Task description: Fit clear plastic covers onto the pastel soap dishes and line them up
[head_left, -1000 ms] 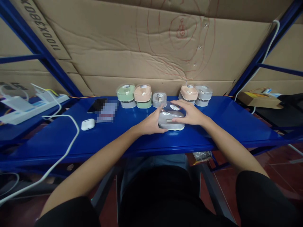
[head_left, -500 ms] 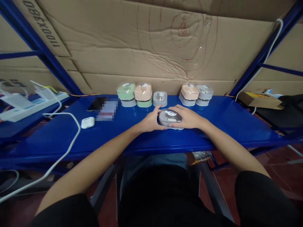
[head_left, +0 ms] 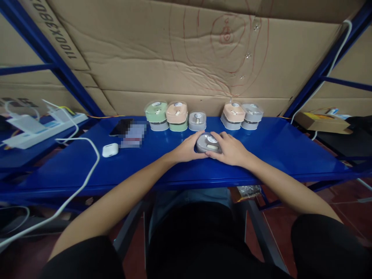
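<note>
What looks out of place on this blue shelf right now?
The grey container between the left hand and right hand stands out: it sits forward of the row of stacked containers, and there is a gap between the small grey container and the peach-and-grey stack. Nothing looks spilled or damaged.
</note>
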Tool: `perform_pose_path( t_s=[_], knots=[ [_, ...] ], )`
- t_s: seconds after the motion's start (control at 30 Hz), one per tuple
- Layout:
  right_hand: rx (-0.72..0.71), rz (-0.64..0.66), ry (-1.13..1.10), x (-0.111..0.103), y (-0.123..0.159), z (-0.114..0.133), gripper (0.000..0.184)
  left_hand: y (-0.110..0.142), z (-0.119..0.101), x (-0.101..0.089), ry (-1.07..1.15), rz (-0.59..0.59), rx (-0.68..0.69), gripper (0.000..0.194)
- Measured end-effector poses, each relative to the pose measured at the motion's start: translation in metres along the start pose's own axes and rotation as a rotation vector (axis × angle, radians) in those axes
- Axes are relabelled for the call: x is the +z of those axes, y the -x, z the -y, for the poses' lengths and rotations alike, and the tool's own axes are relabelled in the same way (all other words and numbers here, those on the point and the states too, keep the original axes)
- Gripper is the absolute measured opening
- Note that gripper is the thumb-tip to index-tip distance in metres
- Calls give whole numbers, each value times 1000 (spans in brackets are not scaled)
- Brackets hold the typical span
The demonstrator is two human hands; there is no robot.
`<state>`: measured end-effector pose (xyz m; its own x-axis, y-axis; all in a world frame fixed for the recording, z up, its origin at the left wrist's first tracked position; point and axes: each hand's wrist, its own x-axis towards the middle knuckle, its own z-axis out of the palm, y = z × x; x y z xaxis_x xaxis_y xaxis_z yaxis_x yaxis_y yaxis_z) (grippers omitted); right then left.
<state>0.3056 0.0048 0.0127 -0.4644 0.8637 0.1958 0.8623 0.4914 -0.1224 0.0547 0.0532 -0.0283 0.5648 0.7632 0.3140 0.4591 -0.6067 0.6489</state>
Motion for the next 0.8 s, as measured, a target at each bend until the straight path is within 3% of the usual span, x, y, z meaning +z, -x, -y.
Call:
perform_pose_path(
  t_s=[0.17, 0.27, 0.4, 0.5, 0.6, 0.67, 0.8],
  knots=[
    [-167, -27, -148, 8, -2, -28, 104, -2, 7, 0, -41, 23, 11, 112],
    [-250, 33, -161, -1, 3, -43, 103, -3, 10, 1, -100, -13, -3, 94],
    [23, 83, 78, -15, 10, -40, 96, -7, 5, -4, -311, -143, -11, 61],
    [205, 95, 265, -19, 6, -29, 96, -24, -2, -12, -466, -178, 79, 62],
    [230, 110, 331, -19, -10, -23, 91, -51, -4, -17, -549, -139, 108, 78],
    [211, 114, 355, -18, -26, -24, 82, -66, -1, -16, -547, -112, 45, 85],
    [192, 129, 404, -15, -61, -32, 70, -66, 2, -9, -534, -104, -16, 82]
  ],
)
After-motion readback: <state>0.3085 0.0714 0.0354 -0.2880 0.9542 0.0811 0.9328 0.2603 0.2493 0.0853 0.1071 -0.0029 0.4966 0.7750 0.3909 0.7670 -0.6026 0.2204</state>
